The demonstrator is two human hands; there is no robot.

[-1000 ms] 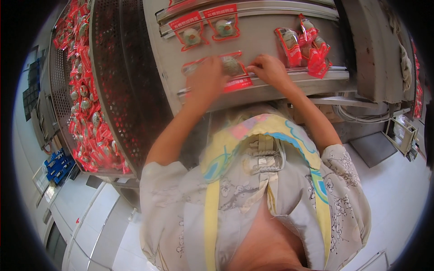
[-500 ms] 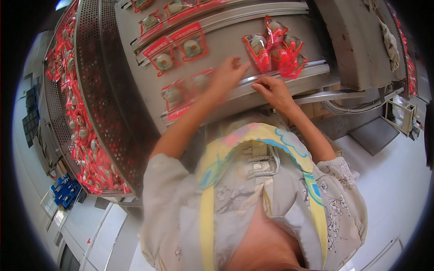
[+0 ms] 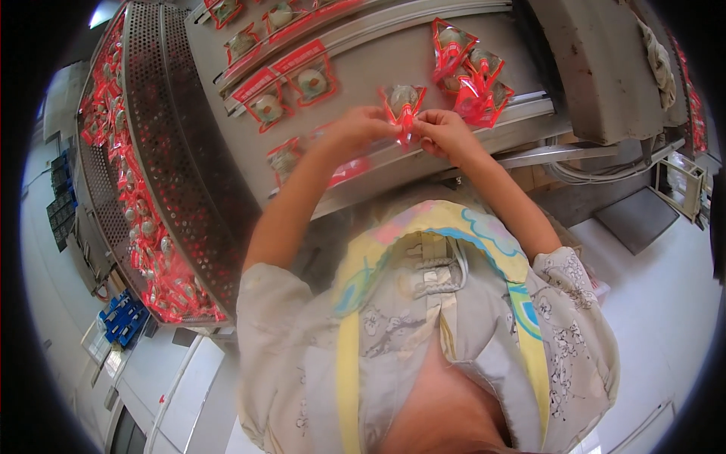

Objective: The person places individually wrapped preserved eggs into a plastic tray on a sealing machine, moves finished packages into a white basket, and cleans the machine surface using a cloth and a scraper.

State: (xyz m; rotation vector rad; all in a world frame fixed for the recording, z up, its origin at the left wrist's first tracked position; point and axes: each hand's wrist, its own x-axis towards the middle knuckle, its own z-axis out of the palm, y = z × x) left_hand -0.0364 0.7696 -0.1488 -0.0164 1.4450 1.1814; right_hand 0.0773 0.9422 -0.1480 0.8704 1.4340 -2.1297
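Observation:
A red-and-clear plastic packet (image 3: pixel 403 98) with a round, greyish, egg-like item in it is held over the near edge of the metal work surface. Its gathered red end is pinched between the fingertips of my right hand (image 3: pixel 448 138). My left hand (image 3: pixel 357 130) grips the same end from the other side, its fingers partly hidden. To the right, a small heap of similar packets (image 3: pixel 473 87) lies close to my right hand. Left of my hands, two packets lie flat side by side, the nearer-to-me row showing another packet (image 3: pixel 281 160) partly behind my left forearm.
Metal rails (image 3: pixel 370 30) cross the work surface, with more packets beyond them. On the left stands a long perforated metal bin (image 3: pixel 162 98) full of red packets. A metal housing (image 3: pixel 578 72) with a cloth hanging on it borders the right side.
One packet has come from the heap at the right to between my hands. My left hand, earlier reaching toward the heap, has drawn back and down; my right hand has shifted slightly left.

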